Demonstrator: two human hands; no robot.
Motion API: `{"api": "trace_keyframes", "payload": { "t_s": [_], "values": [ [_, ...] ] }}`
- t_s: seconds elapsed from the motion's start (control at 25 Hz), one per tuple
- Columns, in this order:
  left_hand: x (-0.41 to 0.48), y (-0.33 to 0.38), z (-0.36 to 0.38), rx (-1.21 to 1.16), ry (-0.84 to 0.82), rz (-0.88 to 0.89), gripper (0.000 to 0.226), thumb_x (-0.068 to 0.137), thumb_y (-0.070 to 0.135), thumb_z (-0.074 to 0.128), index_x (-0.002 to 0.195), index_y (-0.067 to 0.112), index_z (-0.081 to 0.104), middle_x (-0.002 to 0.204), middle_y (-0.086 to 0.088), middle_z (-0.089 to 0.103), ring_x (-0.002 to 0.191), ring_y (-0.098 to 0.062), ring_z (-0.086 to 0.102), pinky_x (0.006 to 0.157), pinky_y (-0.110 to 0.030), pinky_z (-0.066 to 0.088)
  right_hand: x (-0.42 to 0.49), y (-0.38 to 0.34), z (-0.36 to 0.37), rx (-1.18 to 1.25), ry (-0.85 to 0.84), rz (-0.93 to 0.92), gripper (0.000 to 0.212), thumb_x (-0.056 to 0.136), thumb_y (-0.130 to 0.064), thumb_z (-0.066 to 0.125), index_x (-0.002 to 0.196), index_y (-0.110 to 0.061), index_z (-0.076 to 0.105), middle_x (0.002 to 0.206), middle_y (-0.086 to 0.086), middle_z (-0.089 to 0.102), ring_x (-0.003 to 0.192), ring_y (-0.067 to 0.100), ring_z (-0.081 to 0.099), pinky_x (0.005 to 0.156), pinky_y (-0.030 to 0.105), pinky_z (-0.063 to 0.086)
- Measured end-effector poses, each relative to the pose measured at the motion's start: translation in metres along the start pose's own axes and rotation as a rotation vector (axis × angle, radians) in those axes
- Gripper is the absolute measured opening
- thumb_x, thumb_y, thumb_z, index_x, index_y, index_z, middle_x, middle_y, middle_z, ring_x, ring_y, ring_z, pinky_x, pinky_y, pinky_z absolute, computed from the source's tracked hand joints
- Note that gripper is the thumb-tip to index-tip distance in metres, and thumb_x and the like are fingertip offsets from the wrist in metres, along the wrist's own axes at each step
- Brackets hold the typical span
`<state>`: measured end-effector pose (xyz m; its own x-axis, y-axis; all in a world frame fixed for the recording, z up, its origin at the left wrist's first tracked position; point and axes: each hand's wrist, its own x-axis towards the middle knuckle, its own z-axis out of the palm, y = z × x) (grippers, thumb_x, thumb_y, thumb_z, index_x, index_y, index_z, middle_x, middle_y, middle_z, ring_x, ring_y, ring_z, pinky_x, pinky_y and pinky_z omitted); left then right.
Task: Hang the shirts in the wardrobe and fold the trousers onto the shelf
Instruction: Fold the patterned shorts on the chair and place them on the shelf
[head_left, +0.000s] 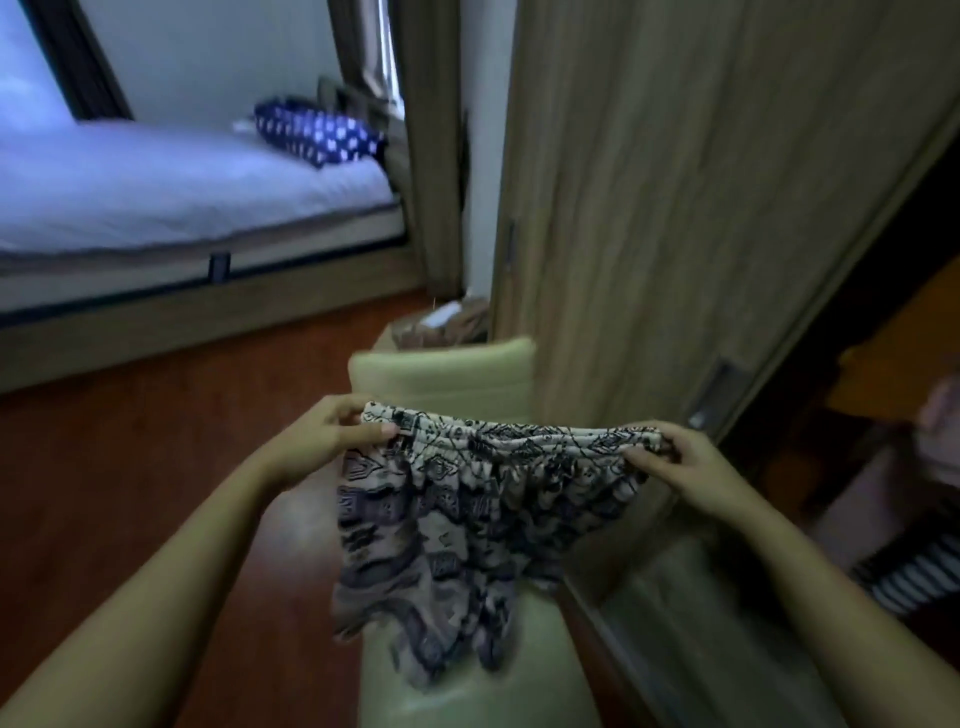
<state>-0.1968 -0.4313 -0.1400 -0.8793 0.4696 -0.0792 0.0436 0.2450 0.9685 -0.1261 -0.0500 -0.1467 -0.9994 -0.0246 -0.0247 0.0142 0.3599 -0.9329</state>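
Here, the left hand (332, 441) pinches one end of the elastic waistband of the patterned trousers (467, 530), thumb pressed on top; the right hand (680, 467) grips the other end likewise. The trousers hang between them, stretched wide, their legs trailing onto the seat of a cream chair (447, 374). Just right stands the wooden wardrobe door (701, 208); a bed (182, 192) lies far left.

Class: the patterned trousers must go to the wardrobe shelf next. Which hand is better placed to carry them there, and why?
Probably the right hand: it grips the patterned trousers nearest the open wardrobe; the left hand is farther away.
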Motion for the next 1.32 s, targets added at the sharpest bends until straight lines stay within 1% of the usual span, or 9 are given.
{"api": "trace_keyframes", "payload": {
  "t_s": [0.28,0.44,0.64,0.72,0.84,0.96,1.08,1.2,1.32],
  "values": [
    [0.033,0.116,0.005,-0.368,0.414,-0.124,0.014,0.085,0.017,0.063,0.088,0.003,0.067,0.087,-0.018,0.069,0.073,-0.028,0.064,0.086,-0.043,0.051,0.024,-0.110,-0.012,0.441,0.178,0.141,0.024,0.086,-0.020,0.065,0.096,0.001,0.067,0.088,0.016,0.072,0.071,0.023,0.069,0.071,0.034,0.058],
    [0.038,0.185,0.050,-0.246,0.440,0.211,0.012,0.083,0.021,0.059,0.090,0.011,0.064,0.085,-0.012,0.067,0.079,-0.027,0.062,0.075,-0.038,0.049,0.030,-0.181,0.013,0.644,0.152,-0.013,0.024,0.091,-0.013,0.057,0.104,0.006,0.063,0.086,0.017,0.072,0.074,0.024,0.069,0.073,0.035,0.058],
    [0.027,0.218,0.086,-0.125,0.363,0.470,0.047,0.077,0.041,0.071,0.117,0.026,0.053,0.110,-0.001,0.067,0.103,-0.013,0.064,0.091,-0.036,0.052,0.013,-0.228,0.015,0.564,-0.113,-0.194,0.073,0.093,-0.060,0.011,0.129,-0.012,0.052,0.117,0.004,0.064,0.109,0.015,0.060,0.093,0.029,0.045],
    [0.024,0.223,0.082,-0.163,0.373,0.561,0.049,0.074,0.032,0.076,0.116,0.021,0.054,0.109,-0.006,0.069,0.104,-0.023,0.065,0.091,-0.045,0.052,0.011,-0.223,0.012,0.430,-0.013,-0.386,0.061,0.093,-0.055,0.026,0.124,-0.011,0.055,0.111,0.002,0.066,0.104,0.009,0.062,0.087,0.022,0.046],
    [0.017,0.234,0.068,-0.371,0.221,0.626,0.031,0.082,0.010,0.066,0.111,0.010,0.056,0.105,-0.017,0.068,0.097,-0.032,0.066,0.087,-0.047,0.052,0.018,-0.205,0.001,-0.034,0.599,-0.618,0.066,0.066,-0.050,0.073,0.117,-0.021,0.042,0.115,0.000,0.052,0.106,0.007,0.052,0.093,0.017,0.038],
    [0.005,0.238,0.052,-0.337,-0.028,0.605,0.028,0.084,0.002,0.061,0.110,0.004,0.053,0.097,-0.013,0.067,0.086,-0.022,0.066,0.077,-0.032,0.056,0.019,-0.207,-0.013,0.038,0.291,-0.653,0.106,0.052,-0.032,0.089,0.134,-0.033,0.022,0.132,0.002,0.045,0.118,0.014,0.053,0.100,0.028,0.044],
    [-0.003,0.236,0.042,-0.003,0.028,0.589,0.018,0.083,-0.002,0.062,0.098,0.002,0.053,0.079,0.003,0.066,0.072,-0.008,0.062,0.063,-0.018,0.051,0.016,-0.213,-0.029,-0.128,0.049,-0.800,0.086,0.062,-0.004,0.083,0.124,-0.046,0.040,0.109,-0.003,0.062,0.092,0.004,0.065,0.079,0.019,0.051],
    [-0.002,0.236,0.034,0.304,0.092,0.607,0.024,0.074,0.007,0.072,0.091,0.013,0.056,0.076,0.006,0.064,0.070,-0.014,0.061,0.061,-0.020,0.049,0.012,-0.221,-0.037,-0.591,0.099,-0.925,0.045,0.063,-0.033,0.082,0.102,-0.034,0.058,0.101,-0.008,0.061,0.089,0.003,0.059,0.077,0.021,0.048],
    [-0.001,0.242,0.029,0.563,-0.034,0.587,0.045,0.066,0.027,0.067,0.109,0.033,0.052,0.093,0.002,0.067,0.089,-0.023,0.063,0.077,-0.033,0.051,0.005,-0.222,-0.048,-0.760,-0.031,-0.787,0.047,0.061,-0.060,0.073,0.090,-0.025,0.061,0.105,-0.012,0.056,0.096,0.002,0.055,0.082,0.022,0.049]
  ]
}}
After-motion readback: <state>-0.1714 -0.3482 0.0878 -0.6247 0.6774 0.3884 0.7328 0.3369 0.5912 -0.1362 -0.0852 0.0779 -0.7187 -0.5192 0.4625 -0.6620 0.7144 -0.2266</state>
